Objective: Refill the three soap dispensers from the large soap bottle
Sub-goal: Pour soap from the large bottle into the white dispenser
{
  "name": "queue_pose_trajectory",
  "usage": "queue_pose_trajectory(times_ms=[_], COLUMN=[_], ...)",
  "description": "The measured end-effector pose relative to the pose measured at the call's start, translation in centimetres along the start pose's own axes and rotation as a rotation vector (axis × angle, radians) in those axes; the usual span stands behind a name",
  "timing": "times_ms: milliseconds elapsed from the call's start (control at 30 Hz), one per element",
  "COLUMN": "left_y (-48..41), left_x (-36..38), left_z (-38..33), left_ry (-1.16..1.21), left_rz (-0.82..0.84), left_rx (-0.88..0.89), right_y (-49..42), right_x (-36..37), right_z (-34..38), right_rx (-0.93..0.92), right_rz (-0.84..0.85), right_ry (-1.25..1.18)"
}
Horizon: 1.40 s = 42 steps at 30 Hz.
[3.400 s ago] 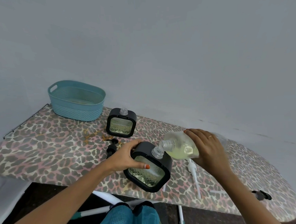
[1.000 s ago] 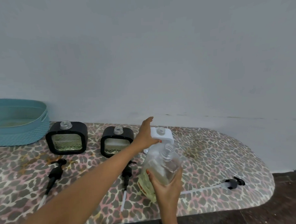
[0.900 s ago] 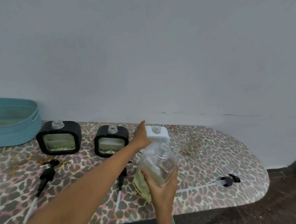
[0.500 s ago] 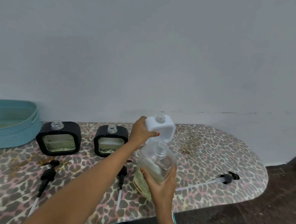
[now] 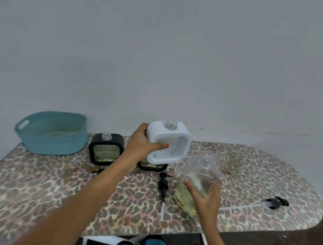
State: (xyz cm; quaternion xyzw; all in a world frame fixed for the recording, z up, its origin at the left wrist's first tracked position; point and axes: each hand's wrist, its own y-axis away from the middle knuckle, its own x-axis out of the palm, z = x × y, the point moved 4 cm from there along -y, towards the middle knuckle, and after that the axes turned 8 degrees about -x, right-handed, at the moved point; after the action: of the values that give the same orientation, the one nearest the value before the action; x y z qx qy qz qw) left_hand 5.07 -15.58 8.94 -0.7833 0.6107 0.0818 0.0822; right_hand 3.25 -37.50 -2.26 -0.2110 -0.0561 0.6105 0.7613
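My left hand [image 5: 141,145] grips the white square soap dispenser [image 5: 175,134] by its left side and holds it lifted above the table, its clear neck uncapped. Just below and to the right, my right hand [image 5: 205,196] holds the large clear soap bottle [image 5: 199,176] upright and slightly tilted, open at the top, with yellowish soap in its lower part. One black dispenser [image 5: 106,151] stands uncapped at the back left. A second black dispenser [image 5: 152,165] is mostly hidden behind my left hand and the white one.
A teal basket [image 5: 51,133] sits at the back left against the wall. Black pump heads with tubes lie on the leopard-print table [image 5: 49,190]: one in the middle [image 5: 163,184], one near the right edge [image 5: 273,203], one partly hidden by my left arm [image 5: 96,170].
My left hand reached the white dispenser, gripped it and lifted it off the table toward the big bottle. My right hand has kept the bottle upright. The view shifted.
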Motion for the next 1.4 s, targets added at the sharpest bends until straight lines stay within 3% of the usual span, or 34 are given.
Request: queue_pose_trajectory(times_ms=[167, 333, 667, 933, 1400], left_y=[2.7, 4.6, 6.1, 6.6, 6.6], left_x=[-2.7, -4.2, -5.6, -5.2, -4.6], left_z=[4.7, 7.4, 8.8, 8.6, 8.3], left_ry=[0.032, -0.004, -0.038, -0.014, 0.000], left_rz=[0.065, 0.152, 0.296, 0.363, 0.367], left_rx=[-0.059, -0.073, -0.023, -0.009, 0.004], right_y=[0.0, -0.4, -2.8, -3.3, -4.1], right_x=[0.1, 0.0, 0.5, 1.5, 1.8], right_z=[0.5, 2.6, 8.5, 10.1, 9.3], right_rx=[-0.020, -0.163, -0.754, -1.106, -1.254], right_rz=[-0.005, 0.045, 0.363, 0.374, 0.432], right_ry=[0.062, 0.134, 0.558, 0.735, 0.905])
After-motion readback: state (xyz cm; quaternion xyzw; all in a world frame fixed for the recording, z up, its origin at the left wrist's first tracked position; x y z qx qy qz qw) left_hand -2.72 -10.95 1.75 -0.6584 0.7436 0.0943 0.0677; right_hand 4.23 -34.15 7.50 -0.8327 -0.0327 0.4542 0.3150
